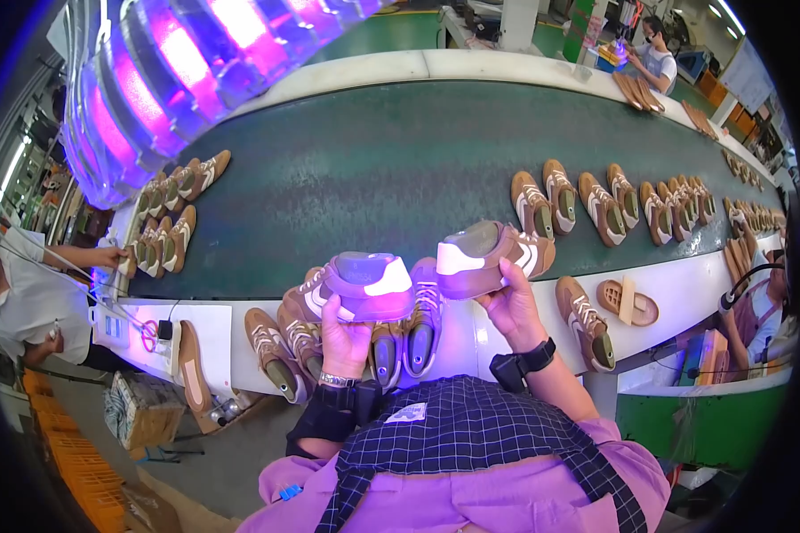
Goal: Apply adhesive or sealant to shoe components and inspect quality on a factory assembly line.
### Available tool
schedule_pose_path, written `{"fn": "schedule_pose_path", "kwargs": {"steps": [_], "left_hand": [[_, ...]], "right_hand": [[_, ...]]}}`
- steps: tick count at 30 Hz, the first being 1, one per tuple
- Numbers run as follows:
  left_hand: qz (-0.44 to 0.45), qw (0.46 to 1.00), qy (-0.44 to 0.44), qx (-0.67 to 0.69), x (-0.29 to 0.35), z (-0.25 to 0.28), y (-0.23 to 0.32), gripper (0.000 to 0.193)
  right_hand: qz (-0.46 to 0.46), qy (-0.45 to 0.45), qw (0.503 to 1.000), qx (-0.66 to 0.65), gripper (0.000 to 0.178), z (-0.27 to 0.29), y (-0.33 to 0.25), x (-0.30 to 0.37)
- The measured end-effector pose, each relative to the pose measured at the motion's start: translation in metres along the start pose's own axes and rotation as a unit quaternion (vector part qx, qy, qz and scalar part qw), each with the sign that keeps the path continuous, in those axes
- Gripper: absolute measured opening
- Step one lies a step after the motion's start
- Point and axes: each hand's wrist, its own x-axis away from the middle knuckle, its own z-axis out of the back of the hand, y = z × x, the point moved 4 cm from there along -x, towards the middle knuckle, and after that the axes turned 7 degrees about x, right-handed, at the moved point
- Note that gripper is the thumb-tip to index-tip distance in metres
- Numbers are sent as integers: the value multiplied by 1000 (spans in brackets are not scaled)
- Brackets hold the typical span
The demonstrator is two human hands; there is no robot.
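My left hand [345, 342] grips a brown sneaker [351, 286] with a white heel patch and a white side stripe. In my right hand [514, 311] is a matching sneaker [489, 258], its toe pointing right. Both shoes are raised over the white ledge, heels facing each other, with a gap between them. Below the left one, several more brown sneakers [276, 351] stand on the ledge, partly covered by my hand and the held shoe. A single laced sneaker [585, 324] stands right of my right hand.
A green conveyor belt [347, 178] runs beyond the ledge, with sneakers [533, 204] in rows. A glowing purple lamp [178, 80] hangs upper left. A sole [194, 364] and red scissors [149, 336] lie left; a sandal-shaped piece [627, 304] lies right. Co-workers [36, 302] are on both sides.
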Motion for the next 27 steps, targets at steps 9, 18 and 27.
{"fn": "schedule_pose_path", "kwargs": {"steps": [9,18,27], "left_hand": [[7,1000,17,-15,-5,-2,-9,41],[20,999,26,-20,-9,-1,-16,42],[30,999,25,-23,-10,3,-18,43]], "right_hand": [[1,68,998,9,40,-5,22,7],[11,80,997,16,40,-8,24,13],[12,80,997,12,42,-6,27,12]]}}
